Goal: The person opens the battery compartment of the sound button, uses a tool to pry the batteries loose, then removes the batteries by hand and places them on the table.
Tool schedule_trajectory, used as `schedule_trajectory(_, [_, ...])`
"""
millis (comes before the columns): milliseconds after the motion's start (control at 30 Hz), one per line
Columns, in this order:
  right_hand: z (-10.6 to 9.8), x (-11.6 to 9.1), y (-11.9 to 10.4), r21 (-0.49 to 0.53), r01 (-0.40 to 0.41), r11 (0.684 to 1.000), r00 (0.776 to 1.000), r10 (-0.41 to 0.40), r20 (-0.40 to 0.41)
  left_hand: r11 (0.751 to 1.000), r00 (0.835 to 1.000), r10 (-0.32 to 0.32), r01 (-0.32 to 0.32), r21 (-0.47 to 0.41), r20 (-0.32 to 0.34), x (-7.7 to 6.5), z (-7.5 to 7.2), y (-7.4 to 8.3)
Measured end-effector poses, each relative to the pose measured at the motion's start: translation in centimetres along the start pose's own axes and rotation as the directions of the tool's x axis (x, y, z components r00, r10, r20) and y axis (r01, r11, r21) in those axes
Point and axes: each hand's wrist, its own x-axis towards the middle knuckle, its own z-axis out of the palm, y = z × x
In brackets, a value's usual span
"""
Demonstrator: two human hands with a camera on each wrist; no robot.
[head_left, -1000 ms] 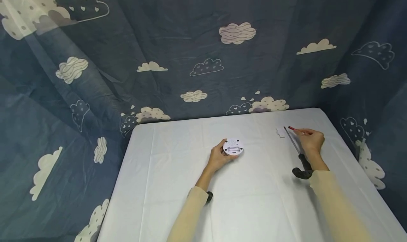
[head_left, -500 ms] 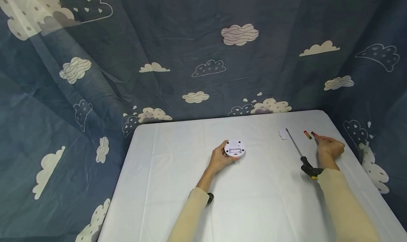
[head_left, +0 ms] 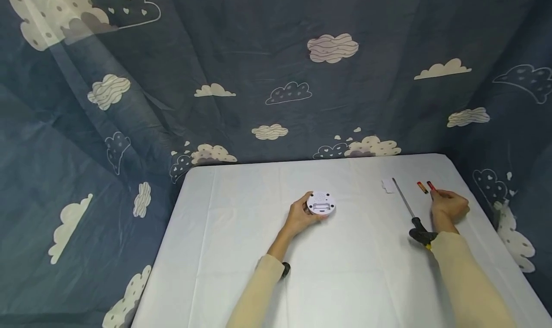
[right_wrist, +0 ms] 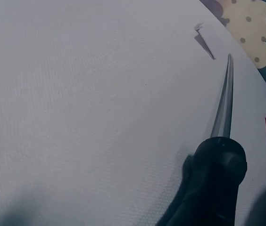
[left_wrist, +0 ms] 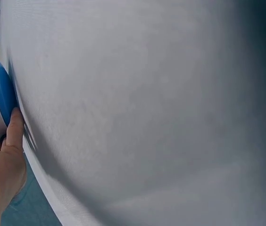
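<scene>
My left hand [head_left: 298, 212] grips a round white device [head_left: 321, 203] by its edge, its underside with a rectangular battery slot turned up. From the side, in the left wrist view, the device shows a blue face [left_wrist: 3, 92] under its white body. Over at the right, my right hand [head_left: 450, 206] pinches a red battery [head_left: 430, 185] at the table surface. Another battery [head_left: 422, 187], red and orange, lies just left of it. A screwdriver [head_left: 404, 197] lies left of this hand, its handle partly hidden near the wrist.
A small white plastic piece [head_left: 387, 186], seemingly a battery cover, lies by the screwdriver tip. White cloth covers the table [head_left: 241, 213]. A dark blue curtain [head_left: 241, 45] with cloud prints hangs behind and at the sides.
My right hand has moved right, away from the screwdriver tip. One battery now lies on the table with the second beside it at the fingertips. The left hand still holds the device.
</scene>
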Motion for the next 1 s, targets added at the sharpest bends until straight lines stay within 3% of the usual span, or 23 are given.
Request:
schedule_trajectory(267, [0.21,-0.17,0.01,-0.080,0.017,0.997,0.999,-0.020,-0.030,0.999,1.000,0.025,-0.025,-0.030,0.002,0.11,0.11,-0.05])
schedule_trajectory(400, [0.36,0.02,0.23,-0.106,0.010,0.994,1.000,-0.013,-0.026,1.000,1.000,-0.005,0.005,-0.016,0.003,0.06,0.08,0.13])
schedule_trajectory(667, [0.66,0.24,0.56,-0.123,0.019,0.992,1.000,-0.017,0.016,0.999,0.999,-0.043,0.043,-0.015,-0.001,-0.24,0.01,0.35])
schedule_trajectory(1000, [0.30,0.05,0.59,-0.133,0.004,0.991,1.000,-0.002,0.017,1.000,1.000,-0.018,0.018,0.003,-0.001,-0.33,0.03,0.34])
